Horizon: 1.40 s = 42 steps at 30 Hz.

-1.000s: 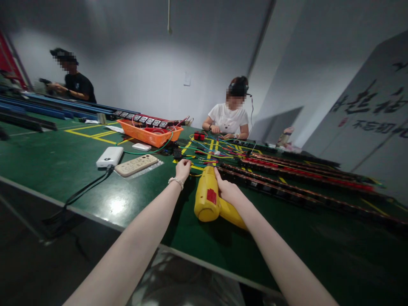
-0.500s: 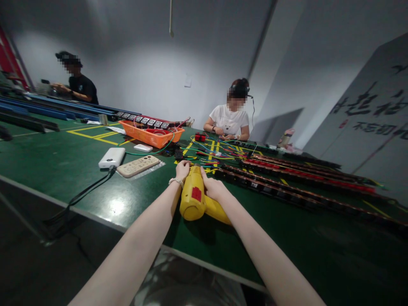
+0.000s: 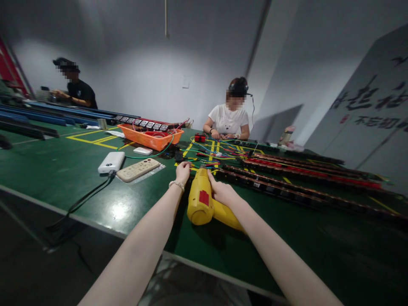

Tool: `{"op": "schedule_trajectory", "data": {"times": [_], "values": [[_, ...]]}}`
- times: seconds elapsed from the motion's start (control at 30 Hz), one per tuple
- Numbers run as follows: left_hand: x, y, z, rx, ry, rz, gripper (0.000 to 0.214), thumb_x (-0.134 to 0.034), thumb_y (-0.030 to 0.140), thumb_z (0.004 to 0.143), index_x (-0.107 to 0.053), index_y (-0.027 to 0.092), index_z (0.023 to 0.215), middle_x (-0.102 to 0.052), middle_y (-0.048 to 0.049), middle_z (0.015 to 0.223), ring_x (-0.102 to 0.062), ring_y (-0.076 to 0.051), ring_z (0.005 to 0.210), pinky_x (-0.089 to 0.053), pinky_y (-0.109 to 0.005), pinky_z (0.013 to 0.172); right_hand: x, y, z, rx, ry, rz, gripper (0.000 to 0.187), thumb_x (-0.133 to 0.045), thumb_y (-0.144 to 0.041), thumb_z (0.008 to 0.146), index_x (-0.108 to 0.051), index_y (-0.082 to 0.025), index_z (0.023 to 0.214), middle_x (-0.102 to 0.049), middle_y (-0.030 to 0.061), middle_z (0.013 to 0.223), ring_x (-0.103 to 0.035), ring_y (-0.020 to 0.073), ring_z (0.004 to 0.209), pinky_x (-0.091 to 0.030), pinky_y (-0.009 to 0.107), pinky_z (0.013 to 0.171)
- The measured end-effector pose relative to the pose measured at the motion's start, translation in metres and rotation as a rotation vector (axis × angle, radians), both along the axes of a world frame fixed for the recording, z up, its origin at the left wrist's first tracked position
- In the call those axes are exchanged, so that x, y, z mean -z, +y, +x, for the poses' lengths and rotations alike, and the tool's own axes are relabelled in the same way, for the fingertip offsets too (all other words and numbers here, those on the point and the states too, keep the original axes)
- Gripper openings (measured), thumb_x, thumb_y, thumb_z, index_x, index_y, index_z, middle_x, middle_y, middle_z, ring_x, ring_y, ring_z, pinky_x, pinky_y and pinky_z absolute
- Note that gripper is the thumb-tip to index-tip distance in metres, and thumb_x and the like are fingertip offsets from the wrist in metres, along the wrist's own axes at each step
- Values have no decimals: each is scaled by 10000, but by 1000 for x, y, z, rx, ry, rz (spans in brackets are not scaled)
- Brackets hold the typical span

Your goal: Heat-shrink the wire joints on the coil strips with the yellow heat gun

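Note:
My right hand [image 3: 222, 190] is wrapped round a yellow heat gun [image 3: 200, 199] with a red label on its body. The gun's nozzle end points away from me, toward loose coloured wires [image 3: 212, 155]. Left of the gun, my left hand [image 3: 182, 171] is closed in a pinch by the wire ends. Whatever sits in those fingers is too small to make out. A black connector block [image 3: 179, 157] lies just beyond the left hand.
An orange basket [image 3: 149, 139] stands at the back left. Nearer lie a white power bank [image 3: 111, 162] with a black cable and a patterned phone case [image 3: 137, 169]. Long black strips with copper edges [image 3: 270, 185] extend right. A co-worker [image 3: 228, 117] sits opposite; another person [image 3: 79, 91] works far left.
The heat gun and my right hand have shifted a little to the right, away from my left hand. My left hand has stayed nearly in place, still pinched.

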<state>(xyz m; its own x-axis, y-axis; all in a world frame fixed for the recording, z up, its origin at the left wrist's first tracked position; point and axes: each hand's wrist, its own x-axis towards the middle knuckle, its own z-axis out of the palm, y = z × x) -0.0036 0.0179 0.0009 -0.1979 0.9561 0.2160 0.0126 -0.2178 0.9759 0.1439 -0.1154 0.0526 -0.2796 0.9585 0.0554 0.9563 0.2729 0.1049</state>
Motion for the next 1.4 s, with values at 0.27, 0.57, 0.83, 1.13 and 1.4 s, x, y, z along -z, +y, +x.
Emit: {"op": "schedule_trajectory", "data": {"times": [0.27,0.57,0.83,1.13,1.4], "values": [[6,4,1,-5,5,31,229,-431,170,723,-634,122,818,-641,-69,754,-563,-103,571,-438,-202,549,-4,-15,33,95,7,10,877,-409,-206,733,209,-118,1349,-614,142,984,-596,258,803,-355,290,619],[2,-4,2,-19,39,21,240,-414,168,735,-628,120,834,-645,-75,793,-561,-93,573,-441,-189,550,-9,-19,26,110,16,-17,865,-425,-218,764,196,-89,1352,-627,136,941,-601,257,797,-362,288,615],[-2,-7,2,-29,88,4,251,-407,139,761,-628,105,874,-648,-73,815,-559,-87,572,-451,-204,591,-1,-6,3,42,-8,-6,876,-430,-173,736,182,-105,1360,-615,136,990,-596,262,835,-381,294,619],[-10,-9,-5,-7,122,37,284,-465,321,828,-535,144,1038,-554,-72,1042,-542,-153,895,-464,-348,782,-2,6,-26,-62,-38,39,885,-420,-126,701,168,-78,1361,-608,144,1025,-594,244,857,-403,291,635],[-9,-10,-6,4,141,30,240,-477,298,822,-565,139,978,-580,-76,1003,-548,-143,875,-455,-328,792,1,7,-22,-65,-7,3,895,-421,-131,705,194,-84,1353,-618,135,1012,-594,241,865,-399,300,652]]}}
